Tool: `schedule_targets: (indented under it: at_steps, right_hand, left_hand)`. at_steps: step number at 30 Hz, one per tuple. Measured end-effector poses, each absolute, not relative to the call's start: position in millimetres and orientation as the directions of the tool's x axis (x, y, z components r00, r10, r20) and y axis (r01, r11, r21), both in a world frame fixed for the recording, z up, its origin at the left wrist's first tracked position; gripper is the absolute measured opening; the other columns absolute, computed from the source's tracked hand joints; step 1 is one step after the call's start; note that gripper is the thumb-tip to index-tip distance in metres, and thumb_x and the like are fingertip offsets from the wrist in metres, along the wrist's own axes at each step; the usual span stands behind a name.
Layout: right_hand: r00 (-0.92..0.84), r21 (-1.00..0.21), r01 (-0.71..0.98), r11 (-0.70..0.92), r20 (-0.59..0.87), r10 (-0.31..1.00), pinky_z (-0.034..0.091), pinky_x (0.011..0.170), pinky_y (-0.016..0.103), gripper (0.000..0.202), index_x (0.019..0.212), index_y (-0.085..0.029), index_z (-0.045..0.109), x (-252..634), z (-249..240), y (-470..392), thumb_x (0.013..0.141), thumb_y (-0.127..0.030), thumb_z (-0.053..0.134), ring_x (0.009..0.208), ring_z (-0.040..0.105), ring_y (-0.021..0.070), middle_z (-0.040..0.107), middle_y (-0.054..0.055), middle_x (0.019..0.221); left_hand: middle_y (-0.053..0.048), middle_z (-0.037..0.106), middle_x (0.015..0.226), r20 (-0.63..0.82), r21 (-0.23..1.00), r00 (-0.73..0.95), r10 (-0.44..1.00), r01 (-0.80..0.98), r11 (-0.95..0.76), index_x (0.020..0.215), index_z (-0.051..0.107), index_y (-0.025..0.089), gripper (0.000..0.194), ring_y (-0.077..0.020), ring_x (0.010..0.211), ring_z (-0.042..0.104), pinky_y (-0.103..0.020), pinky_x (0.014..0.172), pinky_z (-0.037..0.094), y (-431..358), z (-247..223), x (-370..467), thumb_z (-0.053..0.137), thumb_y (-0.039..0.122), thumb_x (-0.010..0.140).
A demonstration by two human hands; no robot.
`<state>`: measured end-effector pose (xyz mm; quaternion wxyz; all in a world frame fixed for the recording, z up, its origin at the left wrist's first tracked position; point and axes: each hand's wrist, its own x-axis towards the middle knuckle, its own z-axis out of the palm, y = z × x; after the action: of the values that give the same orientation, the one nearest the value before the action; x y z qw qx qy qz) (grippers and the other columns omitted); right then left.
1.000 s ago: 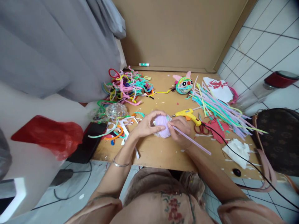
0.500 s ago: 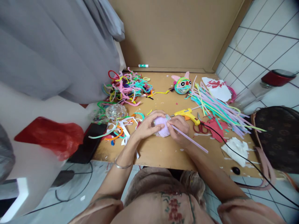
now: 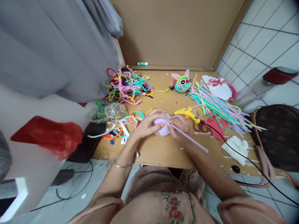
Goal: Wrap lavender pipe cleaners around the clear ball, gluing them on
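My left hand (image 3: pixel 149 125) is wrapped round a small ball (image 3: pixel 161 128) covered in rows of lilac pipe cleaner, with a clear patch showing at its edge. My right hand (image 3: pixel 178 127) pinches a lilac pipe cleaner (image 3: pixel 191 140) against the ball's right side; its free end slants down to the right over my right forearm. Fingers hide part of the ball. Just beyond my right hand lies a yellow hot glue gun (image 3: pixel 187 114), its nozzle pointing left toward the ball.
Loose pipe cleaners (image 3: pixel 217 107) lie at the right, a tangled heap of them (image 3: pixel 128 85) at the back left. A decorated ball with pink ears (image 3: pixel 182 83) sits at the back. Red-handled scissors (image 3: pixel 200 126), white tissue (image 3: pixel 237 150) and a black cord (image 3: pixel 233 149) lie on the right.
Almost nothing differs. Both hands keep their hold on the ball and the pipe cleaner; the view has shifted very slightly.
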<state>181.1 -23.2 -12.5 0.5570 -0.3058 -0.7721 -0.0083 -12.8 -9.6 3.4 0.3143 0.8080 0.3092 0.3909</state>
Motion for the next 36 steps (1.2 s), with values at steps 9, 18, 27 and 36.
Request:
schedule_targets:
  at_steps: [9, 18, 27, 36]
  right_hand:
    - [-0.197, -0.335, 0.49, 0.804, 0.856, 0.477, 0.053, 0.064, 0.033, 0.011, 0.083, -0.021, 0.063, 181, -14, -23, 0.09, -0.017, 0.056, 0.071, 0.061, 0.0176, 0.064, 0.004, 0.076]
    - [-0.19, -0.352, 0.484, 0.801, 0.851, 0.489, 0.052, 0.066, 0.032, 0.011, 0.084, -0.022, 0.066, 182, -17, -23, 0.089, -0.017, 0.058, 0.072, 0.061, 0.0174, 0.065, 0.004, 0.077]
    - [-0.179, -0.344, 0.485, 0.804, 0.861, 0.476, 0.052, 0.066, 0.031, 0.011, 0.084, -0.021, 0.064, 181, -15, -21, 0.088, -0.014, 0.057, 0.071, 0.061, 0.0166, 0.063, 0.004, 0.078]
    - [-0.173, -0.367, 0.477, 0.799, 0.852, 0.494, 0.05, 0.065, 0.031, 0.012, 0.083, -0.021, 0.065, 177, -12, -22, 0.09, -0.015, 0.057, 0.069, 0.061, 0.0156, 0.063, 0.002, 0.075]
  left_hand:
    - [-0.014, 0.061, 0.13, 0.43, 0.744, 0.508, 0.747, 0.269, -0.611, 0.109, 0.068, 0.02, 0.036, -0.0267, 0.122, 0.058, -0.047, 0.109, 0.044, -10, 3, -13, 0.059, 0.05, 0.092]
    - [-0.016, 0.056, 0.132, 0.438, 0.695, 0.527, 0.728, 0.315, -0.646, 0.112, 0.062, 0.02, 0.059, -0.0311, 0.126, 0.055, -0.05, 0.109, 0.043, -9, -3, -12, 0.085, 0.053, 0.068]
    - [-0.016, 0.061, 0.131, 0.468, 0.633, 0.489, 0.736, 0.397, -0.665, 0.113, 0.063, 0.021, 0.063, -0.0315, 0.125, 0.056, -0.05, 0.109, 0.041, -12, -3, -9, 0.082, 0.061, 0.067]
    - [-0.016, 0.059, 0.139, 0.445, 0.623, 0.452, 0.773, 0.464, -0.63, 0.121, 0.061, 0.022, 0.064, -0.0324, 0.132, 0.054, -0.053, 0.114, 0.038, -25, 1, -10, 0.078, 0.06, 0.072]
